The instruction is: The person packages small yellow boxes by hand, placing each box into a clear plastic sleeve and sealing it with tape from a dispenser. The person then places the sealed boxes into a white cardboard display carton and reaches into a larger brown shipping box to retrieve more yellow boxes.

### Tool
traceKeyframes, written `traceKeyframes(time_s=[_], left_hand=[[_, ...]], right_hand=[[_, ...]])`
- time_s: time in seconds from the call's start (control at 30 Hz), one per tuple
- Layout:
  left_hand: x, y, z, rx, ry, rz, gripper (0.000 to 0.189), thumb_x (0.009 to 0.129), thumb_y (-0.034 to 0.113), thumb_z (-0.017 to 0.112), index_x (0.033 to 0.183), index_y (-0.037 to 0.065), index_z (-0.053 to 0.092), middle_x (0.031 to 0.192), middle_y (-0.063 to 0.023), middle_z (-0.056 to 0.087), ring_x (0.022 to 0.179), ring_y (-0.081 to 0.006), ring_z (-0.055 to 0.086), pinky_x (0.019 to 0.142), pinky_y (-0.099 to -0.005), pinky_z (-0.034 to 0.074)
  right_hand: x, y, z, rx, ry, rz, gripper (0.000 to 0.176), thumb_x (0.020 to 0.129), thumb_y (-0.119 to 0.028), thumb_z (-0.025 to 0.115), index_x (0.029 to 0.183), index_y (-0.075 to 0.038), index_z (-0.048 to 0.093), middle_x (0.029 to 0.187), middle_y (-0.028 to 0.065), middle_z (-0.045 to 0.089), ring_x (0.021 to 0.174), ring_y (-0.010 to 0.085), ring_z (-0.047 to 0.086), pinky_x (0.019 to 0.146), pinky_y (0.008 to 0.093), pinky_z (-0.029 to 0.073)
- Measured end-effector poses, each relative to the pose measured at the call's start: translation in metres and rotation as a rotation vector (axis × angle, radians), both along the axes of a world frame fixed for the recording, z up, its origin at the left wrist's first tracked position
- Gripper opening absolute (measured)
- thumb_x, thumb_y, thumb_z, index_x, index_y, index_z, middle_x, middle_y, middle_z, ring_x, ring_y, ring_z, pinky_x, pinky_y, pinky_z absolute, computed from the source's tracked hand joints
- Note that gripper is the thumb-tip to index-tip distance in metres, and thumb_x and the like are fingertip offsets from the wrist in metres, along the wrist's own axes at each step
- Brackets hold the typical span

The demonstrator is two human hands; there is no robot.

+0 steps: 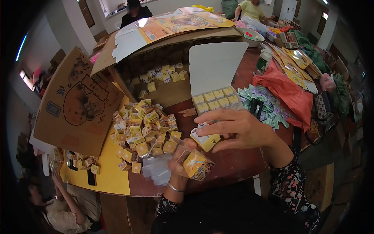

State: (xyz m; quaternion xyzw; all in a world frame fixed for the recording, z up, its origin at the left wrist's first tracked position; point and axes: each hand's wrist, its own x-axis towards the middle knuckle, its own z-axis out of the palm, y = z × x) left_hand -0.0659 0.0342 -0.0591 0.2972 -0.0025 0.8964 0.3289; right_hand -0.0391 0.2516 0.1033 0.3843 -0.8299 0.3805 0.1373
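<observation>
My right hand (245, 130) is closed on a small yellow box with a white top (205, 137), its fingers over the top and its thumb at the side. Just below, my left hand (179, 163) grips a clear plastic bag (180, 150); a printed orange-yellow box (198, 164) shows at its near end. The left thumb is right at the white-topped box. Beyond my right hand stands a white carton (218, 58) with its lid raised, holding rows of small yellow boxes (213, 104). Flat clear bags (156, 169) lie beside my left hand.
A heap of small printed boxes (146, 126) lies to the left, before an opened cardboard box (163, 93) with more inside. Green and purple sachets (263, 105) and a red plastic bag (286, 93) lie to the right. A person (70, 206) sits at the left; others are at the back.
</observation>
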Motion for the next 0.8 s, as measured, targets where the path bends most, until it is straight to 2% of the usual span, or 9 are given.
traceKeyframes(time_s=[0.07, 0.23, 0.33, 0.43, 0.47, 0.57, 0.6, 0.7, 0.8], left_hand=[[0.007, 0.002, 0.007, -0.015, -0.046, 0.023, 0.070, 0.071, 0.018, 0.077, 0.133, -0.001, 0.050, 0.141, -0.0257, 0.053, 0.127, -0.0410, 0.057, 0.104, -0.0510, 0.052], [0.015, 0.001, 0.004, -0.364, -0.236, 0.111, 0.078, 0.081, 0.033, 0.071, 0.145, -0.001, 0.043, 0.146, -0.0236, 0.050, 0.130, -0.0384, 0.056, 0.106, -0.0490, 0.051], [0.014, 0.010, 0.012, -0.213, -0.111, -0.001, 0.087, 0.081, 0.037, 0.073, 0.151, 0.000, 0.039, 0.149, -0.0220, 0.047, 0.134, -0.0378, 0.053, 0.111, -0.0477, 0.047], [0.013, 0.005, 0.022, -0.416, -0.031, 0.121, 0.075, 0.085, 0.037, 0.073, 0.150, 0.009, 0.047, 0.160, -0.0236, 0.036, 0.144, -0.0455, 0.042, 0.114, -0.0630, 0.040], [0.012, 0.005, 0.038, -0.449, -0.007, 0.195, 0.070, 0.085, 0.026, 0.075, 0.147, 0.007, 0.049, 0.155, -0.0216, 0.044, 0.137, -0.0394, 0.052, 0.112, -0.0559, 0.045], [0.010, -0.008, 0.033, -0.875, 0.180, 0.407, 0.063, 0.085, 0.011, 0.075, 0.143, 0.003, 0.051, 0.144, -0.0177, 0.055, 0.129, -0.0299, 0.060, 0.109, -0.0456, 0.050], [0.011, -0.005, 0.032, -0.912, 0.238, 0.460, 0.059, 0.086, -0.001, 0.073, 0.140, -0.002, 0.050, 0.134, -0.0131, 0.062, 0.124, -0.0213, 0.062, 0.107, -0.0376, 0.051], [0.025, 0.006, 0.041, -0.999, 0.267, 0.464, 0.058, 0.086, -0.002, 0.075, 0.139, -0.001, 0.052, 0.130, -0.0103, 0.064, 0.121, -0.0182, 0.063, 0.105, -0.0337, 0.051], [0.029, 0.007, 0.042, -1.004, 0.300, 0.513, 0.060, 0.085, -0.005, 0.075, 0.139, -0.002, 0.051, 0.132, -0.0115, 0.064, 0.120, -0.0184, 0.063, 0.103, -0.0329, 0.052]], right_hand=[[-0.001, 0.000, -0.004, 0.029, 0.157, -0.018, 0.051, 0.078, -0.015, 0.085, 0.127, -0.014, 0.071, 0.125, 0.0068, 0.068, 0.077, 0.0177, 0.069, 0.065, 0.0311, 0.059], [-0.006, 0.002, -0.020, 0.128, 0.525, -0.110, 0.046, 0.080, -0.027, 0.084, 0.121, -0.011, 0.072, 0.113, 0.0061, 0.069, 0.081, 0.0215, 0.071, 0.066, 0.0329, 0.059], [-0.001, 0.006, -0.021, 0.302, 0.642, -0.187, 0.047, 0.078, -0.027, 0.085, 0.118, -0.008, 0.072, 0.107, 0.0091, 0.070, 0.079, 0.0223, 0.071, 0.065, 0.0329, 0.058], [-0.006, 0.023, -0.024, 0.170, 0.658, -0.325, 0.049, 0.073, -0.023, 0.088, 0.116, -0.005, 0.072, 0.100, 0.0113, 0.071, 0.075, 0.0240, 0.069, 0.062, 0.0316, 0.056], [-0.009, 0.029, -0.018, 0.066, 0.672, -0.348, 0.049, 0.072, -0.018, 0.089, 0.115, -0.002, 0.071, 0.096, 0.0118, 0.072, 0.072, 0.0242, 0.068, 0.061, 0.0305, 0.055], [0.009, 0.031, -0.011, -0.314, 0.428, -0.455, 0.049, 0.072, -0.014, 0.089, 0.115, -0.001, 0.070, 0.099, 0.0127, 0.073, 0.076, 0.0251, 0.069, 0.063, 0.0303, 0.055], [0.011, 0.026, -0.009, -0.367, 0.431, -0.447, 0.052, 0.072, -0.016, 0.091, 0.116, 0.000, 0.070, 0.101, 0.0126, 0.073, 0.078, 0.0252, 0.070, 0.065, 0.0298, 0.055], [0.007, 0.010, 0.002, -0.063, 0.704, -0.423, 0.056, 0.070, -0.019, 0.092, 0.117, 0.000, 0.069, 0.102, 0.0115, 0.073, 0.079, 0.0241, 0.069, 0.065, 0.0293, 0.055], [0.001, 0.002, -0.009, 0.054, 0.790, -0.419, 0.055, 0.069, -0.026, 0.093, 0.114, -0.004, 0.071, 0.102, 0.0094, 0.073, 0.078, 0.0223, 0.068, 0.065, 0.0311, 0.055]])
